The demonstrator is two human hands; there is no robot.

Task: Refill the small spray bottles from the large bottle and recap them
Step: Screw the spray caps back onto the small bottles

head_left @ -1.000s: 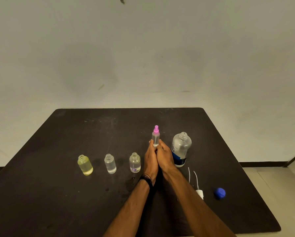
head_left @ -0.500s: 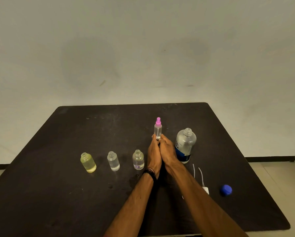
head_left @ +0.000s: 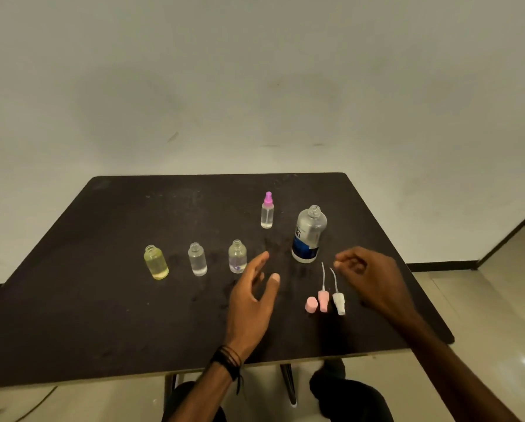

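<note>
Left hand [head_left: 250, 295] spread open at centre frame, right hand [head_left: 369, 277] loosely curled, holding nothing, near table [head_left: 102, 300] right edge; capped bottle [head_left: 267, 211] upright above, apart.

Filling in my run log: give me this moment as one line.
capped spray bottle standing, recapped | three small bottles uncapped | large bottle open | left hand open | right hand empty

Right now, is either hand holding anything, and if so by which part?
Nothing is held. The left hand is open above the table, and the right hand hangs loosely curled and empty near the spray caps.
</note>
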